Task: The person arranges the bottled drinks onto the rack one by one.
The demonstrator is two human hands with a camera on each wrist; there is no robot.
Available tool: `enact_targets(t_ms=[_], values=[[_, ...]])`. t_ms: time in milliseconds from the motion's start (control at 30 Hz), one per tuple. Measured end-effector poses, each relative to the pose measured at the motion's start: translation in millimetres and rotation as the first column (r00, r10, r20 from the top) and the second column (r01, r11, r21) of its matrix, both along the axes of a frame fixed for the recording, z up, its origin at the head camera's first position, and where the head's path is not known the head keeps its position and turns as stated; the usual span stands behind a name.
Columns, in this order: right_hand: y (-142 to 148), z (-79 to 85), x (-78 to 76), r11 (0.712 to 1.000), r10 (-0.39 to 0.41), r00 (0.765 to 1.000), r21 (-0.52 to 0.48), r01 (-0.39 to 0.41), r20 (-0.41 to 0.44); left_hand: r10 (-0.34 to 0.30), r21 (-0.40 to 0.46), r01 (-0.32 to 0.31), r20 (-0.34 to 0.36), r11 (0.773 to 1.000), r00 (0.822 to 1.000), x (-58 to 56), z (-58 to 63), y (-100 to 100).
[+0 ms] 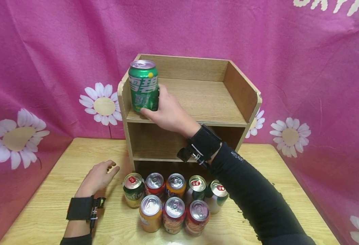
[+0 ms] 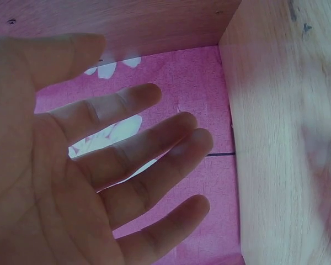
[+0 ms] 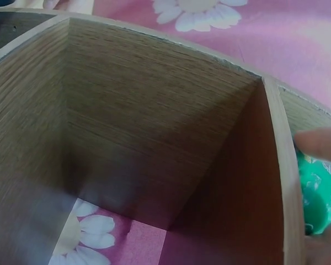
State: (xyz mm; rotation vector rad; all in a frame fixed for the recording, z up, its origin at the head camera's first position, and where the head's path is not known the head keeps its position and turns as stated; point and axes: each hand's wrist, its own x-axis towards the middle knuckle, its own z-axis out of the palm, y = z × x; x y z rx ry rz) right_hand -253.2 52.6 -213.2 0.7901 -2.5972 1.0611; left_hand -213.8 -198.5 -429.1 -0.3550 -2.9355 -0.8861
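Note:
My right hand grips a green soda can with white lettering, thumb at the front and fingers behind. The can is upright at the left front corner of the wooden rack's top shelf, beside its left side wall; whether its base touches the board I cannot tell. In the right wrist view, part of the green can shows past the rack's edge. Low over the table, left of the rack, my left hand holds nothing. Its fingers are loosely spread in the left wrist view.
Several upright cans stand before the rack: a green-and-gold can at left, an orange can in front, a red can near the right. The rack's middle compartment opens below the top shelf. Pink cloth hangs behind the table.

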Motion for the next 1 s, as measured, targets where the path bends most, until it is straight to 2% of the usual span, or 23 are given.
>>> enact_targets(t_ms=[300,700,800,933,1000], values=[[-5.0,-0.6,0.3,1.000,-0.017,1.000,0.005,0.017,-0.023,-0.004,0.002,0.004,0.006,1.000,1.000,0.1,0.6,0.0],[-5.4,4.3,1.1,1.000,0.011,1.000,0.021,-0.012,0.021,-0.003,-0.003,0.003,0.002,1.000,1.000,-0.9,0.7,-1.6],[-1.8,6.3,2.9,1.000,0.022,0.997,0.007,-0.022,0.079,0.000,-0.004,0.000,0.006,1.000,1.000,-1.3,0.0,-2.1],[12.7,11.9,8.0,0.997,-0.017,0.992,0.074,0.007,0.126,0.004,-0.007,-0.004,0.011,1.000,1.000,-1.3,-0.1,-2.3],[22.9,14.0,11.1,0.989,-0.038,0.996,0.144,0.026,0.082,0.005,-0.009,-0.005,0.008,1.000,1.000,-1.1,0.4,-2.7]])
